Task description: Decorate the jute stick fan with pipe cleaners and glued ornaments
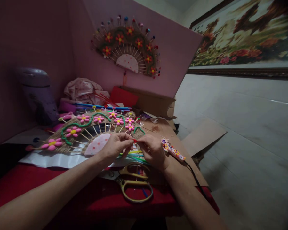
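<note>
Both my hands meet at the middle, fingertips pinched on a small red piece (135,140) between them. My left hand (118,147) comes in from the lower left, and my right hand (153,150) faces it from the right. What the red piece is made of is too small to tell. Behind and left of them lies a fan-shaped craft (60,135) wrapped in twine, with pink flowers, a wavy green strip and sticks. Below my hands rest gold-handled scissors (137,191). Yellow and teal strips (136,156) show under my fingers.
A flower-patterned glue gun (174,150) with a black cord lies on cardboard (194,172) at the right. At the left stands a purple bottle (39,95). A finished-looking fan (127,48) hangs on a pink panel behind. Pink cloth (83,91) and blue sticks sit at the back.
</note>
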`<action>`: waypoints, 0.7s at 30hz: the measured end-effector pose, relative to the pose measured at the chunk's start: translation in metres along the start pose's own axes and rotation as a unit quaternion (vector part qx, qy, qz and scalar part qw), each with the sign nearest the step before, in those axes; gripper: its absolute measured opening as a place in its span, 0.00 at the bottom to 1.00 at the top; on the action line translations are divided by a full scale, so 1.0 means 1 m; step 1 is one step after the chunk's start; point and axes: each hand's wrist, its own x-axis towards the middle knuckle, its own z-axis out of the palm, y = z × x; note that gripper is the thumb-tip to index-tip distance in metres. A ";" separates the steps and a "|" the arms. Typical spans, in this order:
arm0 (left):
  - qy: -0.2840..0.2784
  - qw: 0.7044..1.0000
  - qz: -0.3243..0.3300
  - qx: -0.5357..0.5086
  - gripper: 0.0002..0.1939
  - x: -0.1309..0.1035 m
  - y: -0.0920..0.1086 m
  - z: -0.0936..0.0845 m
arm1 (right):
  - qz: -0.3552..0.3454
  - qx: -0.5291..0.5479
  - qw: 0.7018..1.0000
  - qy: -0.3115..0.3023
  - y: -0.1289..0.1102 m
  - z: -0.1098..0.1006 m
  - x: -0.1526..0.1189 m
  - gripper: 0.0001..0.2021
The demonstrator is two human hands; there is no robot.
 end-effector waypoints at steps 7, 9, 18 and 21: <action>0.073 0.996 0.030 -0.041 0.09 0.000 -0.010 0.007 | -0.004 -0.041 0.999 0.018 -0.011 0.014 -0.002 0.04; 0.066 0.997 0.027 -0.042 0.09 0.000 -0.013 0.005 | -0.002 -0.050 0.999 0.016 -0.011 0.014 -0.002 0.04; 0.019 1.000 -0.001 0.018 0.10 0.001 -0.006 -0.001 | 0.035 -0.033 0.999 -0.014 -0.007 0.006 -0.003 0.04; 0.022 0.993 0.023 0.115 0.08 0.000 -0.002 -0.002 | 0.026 -0.051 0.998 -0.026 -0.004 0.004 -0.003 0.04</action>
